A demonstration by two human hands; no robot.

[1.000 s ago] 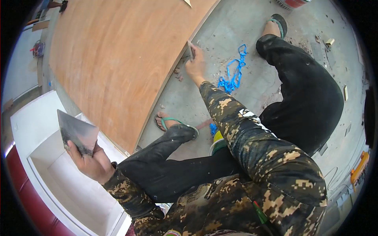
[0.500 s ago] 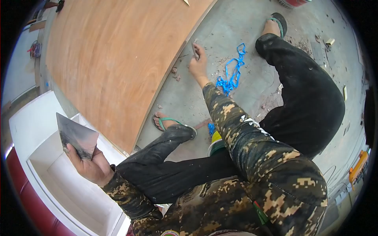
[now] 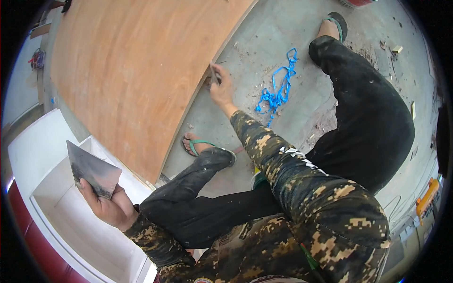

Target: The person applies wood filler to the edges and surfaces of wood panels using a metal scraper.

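Note:
My left hand (image 3: 111, 205) grips a flat metal plate (image 3: 92, 170) with dark smears along its lower edge and a pinkish patch near its right corner. The plate is held up above a white box-like piece. My right hand (image 3: 222, 87) is closed around a small thin tool (image 3: 214, 74), seen nearly edge-on, at the right edge of a large wooden panel (image 3: 127, 70). Whether the tool touches the panel edge I cannot tell. Part of the tool is hidden by my fingers.
Blue tangled strip (image 3: 278, 94) lies on the grey floor (image 3: 255, 47) among debris. A white open box (image 3: 89, 226) stands at lower left. My sandalled feet are beside the panel and at upper right. An orange tool (image 3: 427, 200) is at far right.
My right hand with the small tool has moved left and down, closer to the panel's edge. My left hand still holds the plate, almost unmoved. The view has shifted slightly.

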